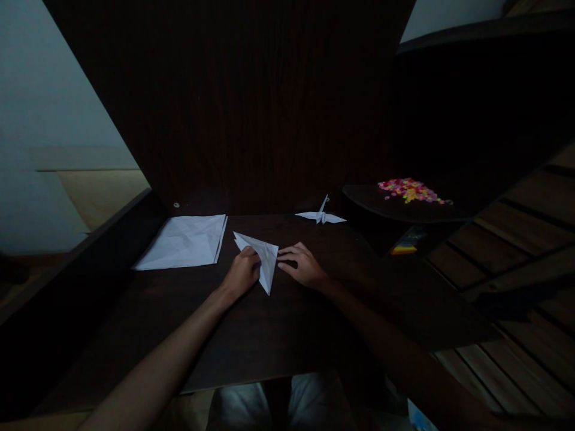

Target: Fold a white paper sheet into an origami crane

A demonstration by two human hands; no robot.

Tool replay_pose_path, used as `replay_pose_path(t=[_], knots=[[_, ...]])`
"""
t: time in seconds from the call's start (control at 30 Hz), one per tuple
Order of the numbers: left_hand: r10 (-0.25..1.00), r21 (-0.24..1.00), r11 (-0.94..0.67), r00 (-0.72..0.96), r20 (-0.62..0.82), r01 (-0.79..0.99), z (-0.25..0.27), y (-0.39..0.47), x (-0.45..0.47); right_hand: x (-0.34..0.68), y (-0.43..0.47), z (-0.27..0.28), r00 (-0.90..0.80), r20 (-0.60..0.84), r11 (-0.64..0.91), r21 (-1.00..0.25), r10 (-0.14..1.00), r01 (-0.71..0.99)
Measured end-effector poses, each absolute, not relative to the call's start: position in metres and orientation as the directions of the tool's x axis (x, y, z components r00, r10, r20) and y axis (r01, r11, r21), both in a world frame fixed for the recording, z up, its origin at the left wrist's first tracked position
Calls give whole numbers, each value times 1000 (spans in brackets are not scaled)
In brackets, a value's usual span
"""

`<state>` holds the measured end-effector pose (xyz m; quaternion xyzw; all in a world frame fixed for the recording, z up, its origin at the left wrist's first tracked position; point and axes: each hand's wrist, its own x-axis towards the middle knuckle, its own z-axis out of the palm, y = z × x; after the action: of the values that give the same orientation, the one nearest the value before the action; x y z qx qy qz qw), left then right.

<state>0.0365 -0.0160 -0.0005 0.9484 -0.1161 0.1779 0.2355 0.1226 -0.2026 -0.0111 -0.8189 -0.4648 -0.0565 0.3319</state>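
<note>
Folded white paper (269,258), one, on the desk (251,341). Left hand (244,270): fingers curled, pinching its left edge. Right hand (304,264): partly open, gripping nothing, beside its right corner, contact unclear. Risk: layers could skew should the left pinch slip.

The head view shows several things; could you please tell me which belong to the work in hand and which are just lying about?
In the work:
folded white paper, with the left hand on it and the right hand at its right edge
probably the white sheets, similar-looking paper

Seemingly lying about:
folded paper bird, apart from both hands
small colourful pieces on the shelf
</note>
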Motion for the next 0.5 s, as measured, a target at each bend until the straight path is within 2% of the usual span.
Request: replay_pose_path(t=[0.13, 0.37, 0.5], knots=[[-201, 432, -836, 922, 331, -338, -5, -15, 39, 122, -202, -10, 544, 393, -333, -488, 742, 807], [-301, 226, -906, 920, 250, -357, -3, -19, 36, 122, -203, -7, 538, 371, -330, -493, 757, 805], [-367, 190, -886, 889, 272, -424, -2, -21, 36, 122, -203, -8, 549, 375, -322, -518, 747, 792]])
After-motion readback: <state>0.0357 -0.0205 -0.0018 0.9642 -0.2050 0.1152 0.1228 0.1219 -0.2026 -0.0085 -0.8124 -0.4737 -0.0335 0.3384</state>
